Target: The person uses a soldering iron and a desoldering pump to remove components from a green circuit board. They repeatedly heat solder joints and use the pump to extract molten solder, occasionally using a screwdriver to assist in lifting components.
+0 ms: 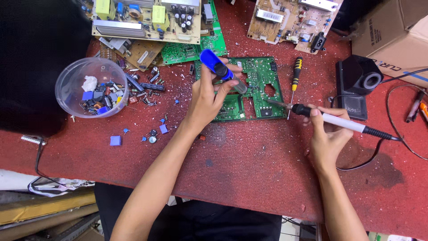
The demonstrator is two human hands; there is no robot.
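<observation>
A green circuit board (256, 76) lies flat on the red worktop, near the middle. My left hand (207, 96) rests over the board's left part and grips a blue desoldering pump (218, 69), its grey tip pointing down at the board. My right hand (325, 134) holds a white-and-black soldering iron (330, 118) like a pen; its metal tip touches the board's lower right area. The iron's black cord (383, 136) trails off to the right.
A clear plastic bowl (71, 80) with loose components stands at left, with small blue parts (116, 140) scattered nearby. More circuit boards (151, 22) lie at the back. A yellow-black screwdriver (295, 73), a black iron stand (359, 85) and a cardboard box (392, 35) sit at right.
</observation>
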